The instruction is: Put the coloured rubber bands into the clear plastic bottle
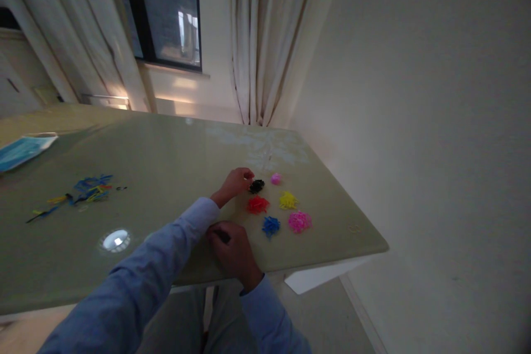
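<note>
Small heaps of thin coloured pieces, which look like little rubber bands, lie on the table's right part. My left hand [237, 182] reaches to the black heap [256, 186], its fingertips pinched at the heap's left edge; what they pinch is too small to make out. Beyond that is a small pink heap [276, 178]. Nearer to me are a red heap [258, 204], a yellow heap [287, 200], a blue heap [271, 225] and a larger pink heap [299, 222]. My right hand [234, 249] rests curled on the table near the front edge; anything inside it is hidden.
A mixed heap of blue, yellow and dark pieces [93, 187] lies to the left on the greenish table [166, 149]. A blue face mask [27, 150] is at the far left. The wall [415, 121] stands along the right side, a curtained window [170, 11] behind.
</note>
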{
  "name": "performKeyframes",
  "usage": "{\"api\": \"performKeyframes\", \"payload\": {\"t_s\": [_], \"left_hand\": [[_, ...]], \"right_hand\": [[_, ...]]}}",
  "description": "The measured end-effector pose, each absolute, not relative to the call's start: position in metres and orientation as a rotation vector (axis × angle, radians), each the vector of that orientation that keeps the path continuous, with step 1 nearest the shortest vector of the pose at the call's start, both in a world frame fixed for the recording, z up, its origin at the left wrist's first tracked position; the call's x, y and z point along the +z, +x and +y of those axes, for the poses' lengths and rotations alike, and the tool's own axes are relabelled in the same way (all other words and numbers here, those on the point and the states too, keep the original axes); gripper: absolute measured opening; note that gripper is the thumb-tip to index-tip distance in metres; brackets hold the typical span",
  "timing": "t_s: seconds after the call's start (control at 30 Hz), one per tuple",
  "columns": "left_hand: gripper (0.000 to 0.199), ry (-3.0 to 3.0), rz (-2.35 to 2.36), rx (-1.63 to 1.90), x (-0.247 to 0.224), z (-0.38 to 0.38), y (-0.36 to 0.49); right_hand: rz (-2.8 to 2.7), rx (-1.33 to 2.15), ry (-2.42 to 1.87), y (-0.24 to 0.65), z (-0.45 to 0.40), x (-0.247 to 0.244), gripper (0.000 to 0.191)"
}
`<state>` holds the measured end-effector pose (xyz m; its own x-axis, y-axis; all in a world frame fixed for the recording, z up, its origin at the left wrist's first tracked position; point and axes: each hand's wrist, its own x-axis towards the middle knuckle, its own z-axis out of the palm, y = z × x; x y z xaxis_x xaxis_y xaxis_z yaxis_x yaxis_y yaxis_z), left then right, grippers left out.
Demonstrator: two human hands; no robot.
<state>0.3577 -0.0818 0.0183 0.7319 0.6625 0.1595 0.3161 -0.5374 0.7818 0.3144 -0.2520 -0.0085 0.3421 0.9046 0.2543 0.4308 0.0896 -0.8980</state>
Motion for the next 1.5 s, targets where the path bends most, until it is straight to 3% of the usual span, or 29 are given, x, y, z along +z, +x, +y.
{"api": "performKeyframes", "payload": {"t_s": [0.3, 0.73, 1.07, 1.3, 1.5], "left_hand": [[0.02, 2.017, 0.768, 0.679, 0.012, -0.088, 0.291], [0.025, 2.0, 1.121, 1.072, -0.014, -0.123, 0.099], [0.021, 1.631, 1.007, 1.19, -0.014, -0.126, 0.1], [0.02, 1.545, 0.999, 1.217, -0.015, -0.126, 0.1], [0.019, 1.519, 0.998, 1.211, -0.015, -0.125, 0.102]], "right_hand": [[-1.189, 0.598, -1.475, 0.318, -0.254, -0.007, 0.017], [-1.475, 0.58, -1.708, 0.325, -0.249, 0.003, 0.021], [-1.817, 0.595, -1.747, 0.267, -0.134, 0.038, 0.021], [-2.046, 0.45, -1.868, 0.21, -0.023, 0.032, 0.034], [-2.12, 0.392, -1.905, 0.197, 0.006, 0.018, 0.015]]}}
